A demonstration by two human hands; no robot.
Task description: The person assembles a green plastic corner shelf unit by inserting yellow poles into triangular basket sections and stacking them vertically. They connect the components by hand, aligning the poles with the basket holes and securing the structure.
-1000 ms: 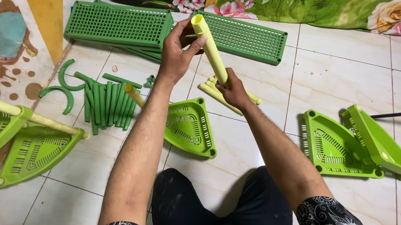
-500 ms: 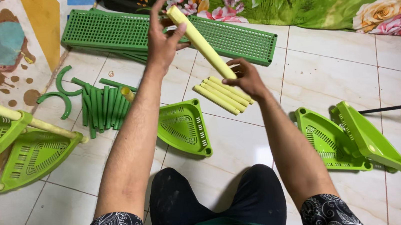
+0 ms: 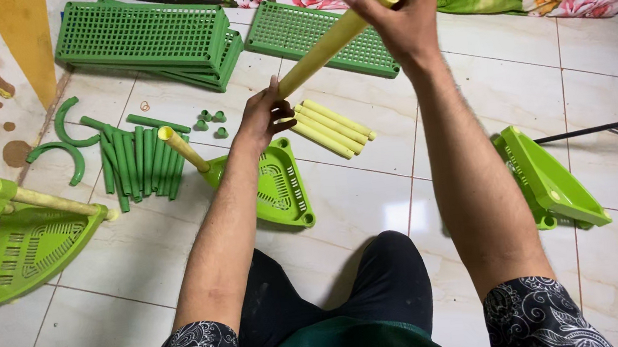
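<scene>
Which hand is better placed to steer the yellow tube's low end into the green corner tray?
Probably the left hand: it grips the yellow tube near its low end, just above the triangular green tray. The right hand holds the raised far end.

Two hands, left hand point(image 3: 265, 116) and right hand point(image 3: 396, 20), both on one long yellow pipe point(image 3: 332, 39). Four short yellow pipes point(image 3: 331, 126) just right of the green corner shelf point(image 3: 280, 188). Four small green caps point(image 3: 212, 122) above that shelf. Two curved green pieces point(image 3: 61, 143) far left of it.
</scene>
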